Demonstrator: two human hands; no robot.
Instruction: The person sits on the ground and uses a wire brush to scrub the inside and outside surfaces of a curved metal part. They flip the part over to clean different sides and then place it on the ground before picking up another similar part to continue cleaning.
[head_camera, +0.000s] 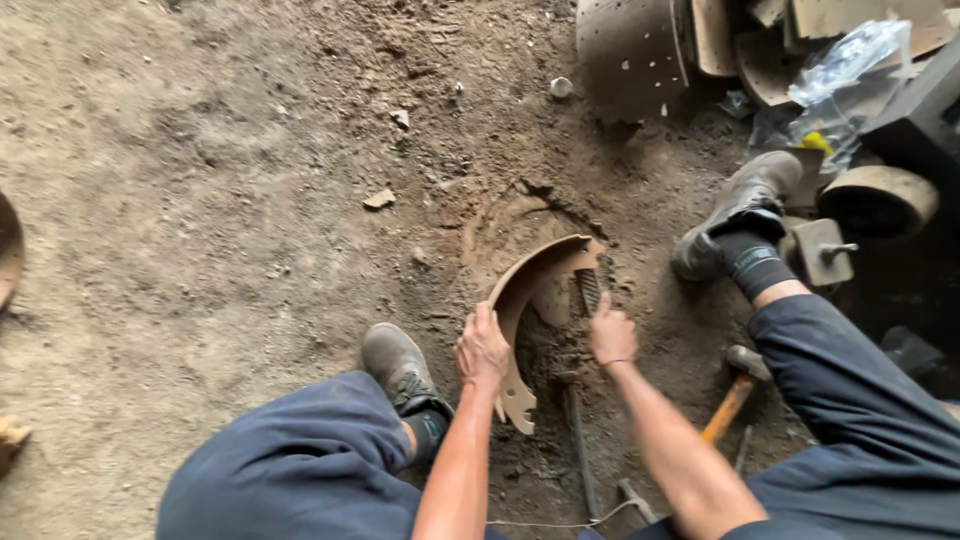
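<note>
A curved, rusty brown metal brake shoe (530, 275) stands on edge on the dirt ground between my legs. My left hand (482, 345) grips its curved rim near the middle. My right hand (611, 335) is closed around a dark ribbed tool, seemingly a file (589, 290), held against the inner side of the shoe. The tool's lower part is hidden by my hand.
A hammer with an orange handle (733, 400) lies by my right leg. Thin metal rods (580, 450) lie on the dirt between my arms. Curved perforated metal shoes (630, 50), a plastic bag (845, 60) and a round drum (880, 200) crowd the top right. My shoes (400, 365) (740, 210) rest either side.
</note>
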